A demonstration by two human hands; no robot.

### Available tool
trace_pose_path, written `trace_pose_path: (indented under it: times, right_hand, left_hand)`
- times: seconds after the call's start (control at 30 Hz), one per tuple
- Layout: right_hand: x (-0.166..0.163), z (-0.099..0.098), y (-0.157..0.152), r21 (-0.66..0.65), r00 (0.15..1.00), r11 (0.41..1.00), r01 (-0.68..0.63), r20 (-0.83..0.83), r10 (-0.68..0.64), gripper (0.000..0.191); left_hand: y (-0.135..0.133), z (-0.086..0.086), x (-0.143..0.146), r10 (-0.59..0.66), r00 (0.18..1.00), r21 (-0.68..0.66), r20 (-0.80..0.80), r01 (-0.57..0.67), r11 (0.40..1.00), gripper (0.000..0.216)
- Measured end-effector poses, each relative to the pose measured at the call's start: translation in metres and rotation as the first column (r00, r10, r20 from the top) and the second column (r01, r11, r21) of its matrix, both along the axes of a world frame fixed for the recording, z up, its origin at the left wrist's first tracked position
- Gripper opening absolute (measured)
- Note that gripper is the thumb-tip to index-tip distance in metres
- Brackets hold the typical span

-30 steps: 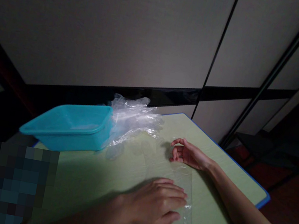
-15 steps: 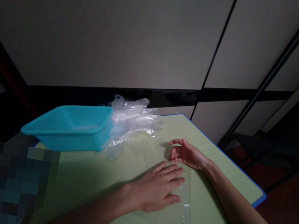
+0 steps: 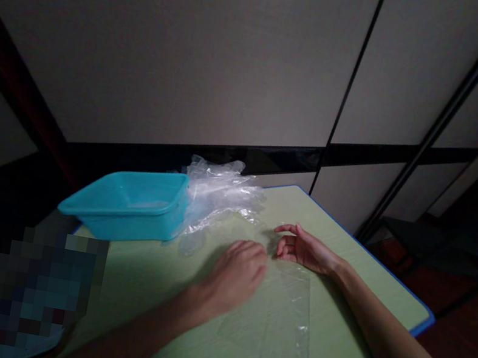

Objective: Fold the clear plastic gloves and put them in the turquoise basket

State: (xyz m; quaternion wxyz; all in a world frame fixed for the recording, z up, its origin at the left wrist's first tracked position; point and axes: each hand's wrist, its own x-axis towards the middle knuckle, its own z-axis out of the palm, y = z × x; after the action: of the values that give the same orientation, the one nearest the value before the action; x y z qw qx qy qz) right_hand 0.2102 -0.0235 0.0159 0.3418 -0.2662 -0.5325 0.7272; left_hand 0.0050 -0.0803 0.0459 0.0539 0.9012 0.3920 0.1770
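A flat, see-through plastic bag [image 3: 279, 334] lies on the table, its creased edge running down the right side. Over the left part of the bag is my left hand [image 3: 241, 272], back upward, with its fingers curled under; whatever they may hold is hidden. My right hand [image 3: 307, 251] rests on its side at the far end of the bag. Its index finger is stretched out and the others are loosely bent, with nothing visible in them. Beyond my hands sits a heap of crumpled clear plastic [image 3: 227, 195].
A turquoise plastic basin [image 3: 129, 224] stands at the table's far left, against the plastic heap. The pale green table [image 3: 365, 300] has a blue edge. Behind it rise light cabinet panels [image 3: 222, 65] with a dark band. A dark chair-like shape is at right.
My left hand, flat with fingers spread on the bag before, has drawn left and curled its fingers. My right hand keeps nearly the same pose. The view has shifted slightly.
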Motion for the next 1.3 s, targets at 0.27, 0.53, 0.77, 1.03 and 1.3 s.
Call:
trace_pose_path:
  times: [0.27,0.53,0.77,1.03,1.3]
  right_hand:
    - [-0.001,-0.001,0.001,0.028,0.999,0.999,-0.045,-0.017,0.045,0.037]
    - [0.000,-0.005,0.003,0.046,0.998,0.998,-0.050,-0.034,0.052,0.034]
    - [0.000,-0.003,0.002,0.033,0.997,0.998,-0.055,-0.058,0.056,0.034]
    - [0.000,-0.002,0.000,0.019,0.992,0.997,-0.077,-0.097,0.079,0.037]
    - [0.000,0.005,-0.002,-0.055,0.987,0.998,-0.043,-0.157,0.034,0.044]
  left_hand:
    - [0.089,-0.022,-0.040,0.426,0.900,-0.096,0.088,-0.418,0.903,0.009]
    - [0.106,-0.028,-0.028,0.443,0.892,-0.308,0.092,-0.397,0.864,0.017]
    - [0.106,-0.026,-0.022,0.450,0.854,-0.491,0.263,-0.283,0.824,0.008]
    - [0.087,-0.016,-0.004,0.490,0.780,-0.725,0.390,-0.068,0.685,0.012]
    - [0.078,-0.006,-0.003,0.481,0.758,-0.826,0.441,0.132,0.548,0.020]
